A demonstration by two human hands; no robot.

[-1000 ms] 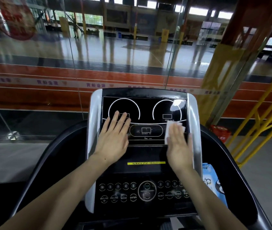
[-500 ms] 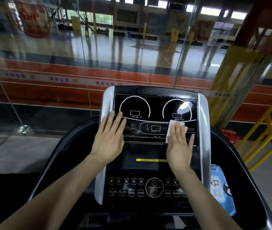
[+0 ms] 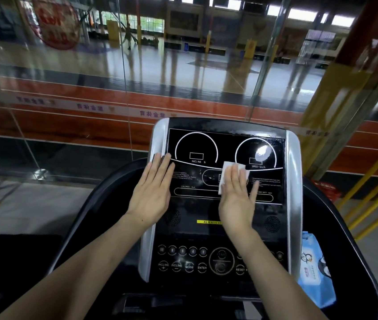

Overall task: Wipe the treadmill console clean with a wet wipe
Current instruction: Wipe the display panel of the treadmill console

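Wet wipe (image 3: 226, 175) at centre of treadmill console (image 3: 225, 144) display, pressed flat under right hand (image 3: 237, 197), fingers straight. Left hand (image 3: 152, 192) flat, fingers extended, on console's left silver edge. Wipe packet (image 3: 315, 271) beside console's right edge; glass wall (image 3: 118, 77) beyond

The console panel (image 3: 227, 144) is showing a glossy black face, smooth, with a bright glare spot and wet-looking streaks near its top edge. The side rails (image 3: 295, 181) are looking like brushed silver metal or plastic. The wipe (image 3: 226, 173) is appearing as thin white cloth-like sheet. The wipe packet (image 3: 315, 273) is shining like soft plastic film.
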